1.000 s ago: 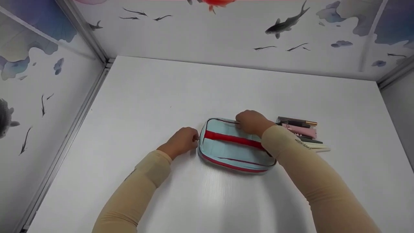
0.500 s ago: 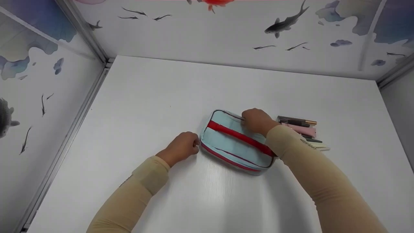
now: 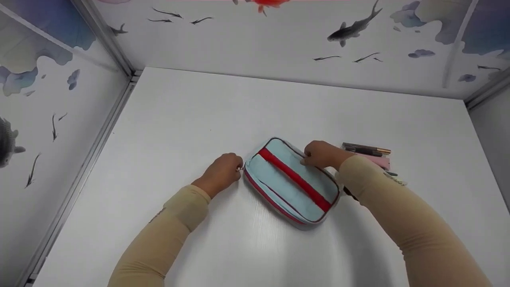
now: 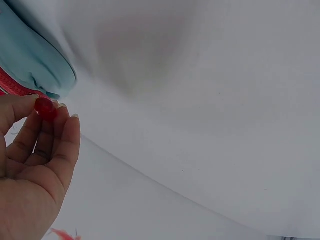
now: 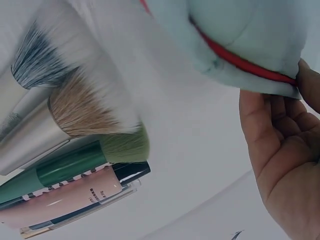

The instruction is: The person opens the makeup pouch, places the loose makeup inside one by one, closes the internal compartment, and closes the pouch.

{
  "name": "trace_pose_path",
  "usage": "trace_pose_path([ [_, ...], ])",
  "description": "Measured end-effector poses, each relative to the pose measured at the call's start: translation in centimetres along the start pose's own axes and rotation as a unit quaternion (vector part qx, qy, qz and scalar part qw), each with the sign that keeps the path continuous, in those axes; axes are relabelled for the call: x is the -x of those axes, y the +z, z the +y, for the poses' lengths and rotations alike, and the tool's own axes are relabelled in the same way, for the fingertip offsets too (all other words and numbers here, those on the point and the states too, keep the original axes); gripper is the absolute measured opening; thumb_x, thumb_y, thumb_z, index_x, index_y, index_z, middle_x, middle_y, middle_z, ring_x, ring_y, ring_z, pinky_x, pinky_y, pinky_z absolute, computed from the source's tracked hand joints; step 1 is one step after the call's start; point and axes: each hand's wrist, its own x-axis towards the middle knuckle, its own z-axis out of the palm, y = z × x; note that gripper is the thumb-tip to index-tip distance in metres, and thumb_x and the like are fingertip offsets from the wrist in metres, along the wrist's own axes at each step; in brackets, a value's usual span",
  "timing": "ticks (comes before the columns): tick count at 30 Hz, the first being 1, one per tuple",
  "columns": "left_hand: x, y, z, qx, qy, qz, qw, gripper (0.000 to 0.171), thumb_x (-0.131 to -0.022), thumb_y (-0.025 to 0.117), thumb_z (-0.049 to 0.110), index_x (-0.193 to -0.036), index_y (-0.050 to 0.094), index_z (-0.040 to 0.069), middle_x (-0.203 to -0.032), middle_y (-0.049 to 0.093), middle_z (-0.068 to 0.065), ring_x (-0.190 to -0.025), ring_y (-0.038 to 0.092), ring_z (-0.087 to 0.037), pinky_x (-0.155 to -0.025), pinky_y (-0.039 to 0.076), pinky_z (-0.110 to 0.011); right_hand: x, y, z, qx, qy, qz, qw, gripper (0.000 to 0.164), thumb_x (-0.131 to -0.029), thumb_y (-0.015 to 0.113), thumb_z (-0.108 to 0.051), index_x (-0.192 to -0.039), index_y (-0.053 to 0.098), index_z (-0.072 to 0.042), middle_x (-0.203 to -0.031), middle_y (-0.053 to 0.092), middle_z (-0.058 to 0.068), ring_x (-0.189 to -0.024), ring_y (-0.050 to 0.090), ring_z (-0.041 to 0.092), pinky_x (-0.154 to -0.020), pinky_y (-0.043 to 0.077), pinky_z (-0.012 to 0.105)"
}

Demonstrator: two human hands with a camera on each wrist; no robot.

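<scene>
In the head view a light blue cosmetic bag (image 3: 279, 183) with a red strap and red zipper lies slantwise on the white table. At its left corner my left hand (image 3: 219, 173) pinches the zipper's round red pull (image 4: 46, 109), which shows between thumb and fingers in the left wrist view. My right hand (image 3: 323, 154) grips the bag's far right edge, the thumb on top and the fingers underneath, as the right wrist view shows.
Beside my right hand lie makeup brushes (image 5: 82, 107), a green brush (image 5: 70, 162), a pink tube (image 5: 75, 195) and dark slim tubes (image 3: 364, 149). My right forearm covers part of them. Printed panels wall the table at the back and left.
The bag has turned clockwise in the head view, its right end swinging toward me. My right hand has shifted slightly right with its edge; the left hand stays near the left corner.
</scene>
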Motion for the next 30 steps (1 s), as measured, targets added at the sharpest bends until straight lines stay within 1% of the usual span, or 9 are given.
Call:
trace_pose_path([
  [3, -0.5, -0.1, -0.1, -0.010, 0.002, 0.006, 0.9999, 0.019, -0.090, 0.061, 0.002, -0.108, 0.067, 0.000, -0.100, 0.063, -0.010, -0.096, 0.056, -0.023, -0.092, 0.049, -0.036, 0.0, 0.3, 0.5, -0.008, -0.004, -0.006, 1.000, 0.033, -0.098, 0.056, -0.021, -0.116, 0.062, 0.006, -0.099, 0.064, 0.015, -0.087, 0.057, 0.025, -0.085, 0.050, 0.044],
  [6, -1.1, -0.2, 0.1, -0.023, 0.006, 0.010, 0.9997, 0.021, -0.091, 0.061, 0.001, -0.111, 0.067, 0.001, -0.105, 0.064, -0.011, -0.101, 0.056, -0.024, -0.096, 0.047, -0.036, -0.1, 0.6, 1.1, -0.025, -0.002, -0.010, 1.000, 0.031, -0.098, 0.056, -0.022, -0.113, 0.064, 0.004, -0.093, 0.064, 0.012, -0.083, 0.058, 0.022, -0.081, 0.051, 0.040],
  [9, -1.6, -0.2, 0.2, -0.042, 0.023, 0.017, 0.9987, 0.021, -0.090, 0.060, -0.002, -0.110, 0.068, 0.001, -0.106, 0.064, -0.012, -0.103, 0.057, -0.024, -0.097, 0.047, -0.035, 0.1, 1.0, 1.6, -0.053, 0.007, -0.020, 0.998, 0.029, -0.097, 0.056, -0.023, -0.107, 0.066, 0.003, -0.086, 0.064, 0.009, -0.077, 0.058, 0.020, -0.075, 0.052, 0.035],
  [11, -1.9, -0.3, 0.2, -0.056, 0.033, 0.021, 0.9976, 0.021, -0.090, 0.060, -0.003, -0.109, 0.068, 0.000, -0.105, 0.065, -0.012, -0.103, 0.057, -0.025, -0.096, 0.047, -0.036, 0.2, 1.2, 1.8, -0.078, 0.018, -0.029, 0.996, 0.028, -0.096, 0.057, -0.024, -0.104, 0.066, 0.001, -0.084, 0.064, 0.008, -0.076, 0.059, 0.019, -0.073, 0.053, 0.033],
  [15, -2.3, -0.3, 0.0, -0.060, 0.033, 0.025, 0.9973, 0.021, -0.090, 0.060, -0.002, -0.109, 0.068, 0.000, -0.106, 0.065, -0.012, -0.103, 0.057, -0.025, -0.096, 0.047, -0.036, 0.5, 1.5, 1.9, -0.122, 0.029, -0.035, 0.992, 0.027, -0.095, 0.058, -0.024, -0.103, 0.066, 0.001, -0.086, 0.064, 0.008, -0.076, 0.060, 0.019, -0.074, 0.054, 0.033],
  [19, -2.4, -0.3, -0.1, -0.037, 0.017, 0.026, 0.9988, 0.019, -0.090, 0.060, 0.000, -0.106, 0.068, 0.000, -0.104, 0.065, -0.011, -0.101, 0.058, -0.025, -0.094, 0.048, -0.036, 0.7, 2.0, 1.9, -0.158, 0.038, -0.010, 0.987, 0.026, -0.094, 0.059, -0.024, -0.101, 0.066, 0.000, -0.086, 0.064, 0.008, -0.077, 0.060, 0.019, -0.073, 0.054, 0.032],
  [23, -2.1, -0.4, 0.1, -0.017, 0.007, 0.027, 0.9995, 0.017, -0.090, 0.060, 0.002, -0.105, 0.067, -0.001, -0.101, 0.065, -0.012, -0.096, 0.058, -0.025, -0.091, 0.049, -0.037, 0.8, 2.6, 2.0, -0.195, 0.054, 0.025, 0.979, 0.023, -0.094, 0.059, -0.023, -0.097, 0.067, -0.001, -0.085, 0.063, 0.007, -0.077, 0.057, 0.019, -0.070, 0.051, 0.029],
  [25, -1.9, -0.5, 0.2, -0.002, 0.000, 0.028, 0.9996, 0.018, -0.091, 0.060, 0.003, -0.106, 0.067, -0.002, -0.100, 0.065, -0.012, -0.095, 0.058, -0.025, -0.091, 0.049, -0.037, 0.8, 2.9, 1.9, -0.213, 0.065, 0.036, 0.974, 0.022, -0.094, 0.059, -0.023, -0.097, 0.066, -0.002, -0.086, 0.062, 0.007, -0.078, 0.056, 0.020, -0.070, 0.050, 0.029],
  [30, -1.3, -0.5, 0.4, 0.054, -0.026, 0.028, 0.9978, 0.017, -0.091, 0.060, 0.004, -0.106, 0.066, -0.003, -0.099, 0.063, -0.012, -0.091, 0.055, -0.023, -0.088, 0.049, -0.037, 0.8, 3.0, 1.5, -0.243, 0.087, 0.049, 0.965, 0.024, -0.095, 0.059, -0.022, -0.104, 0.065, 0.000, -0.091, 0.061, 0.008, -0.082, 0.055, 0.021, -0.071, 0.049, 0.028],
])
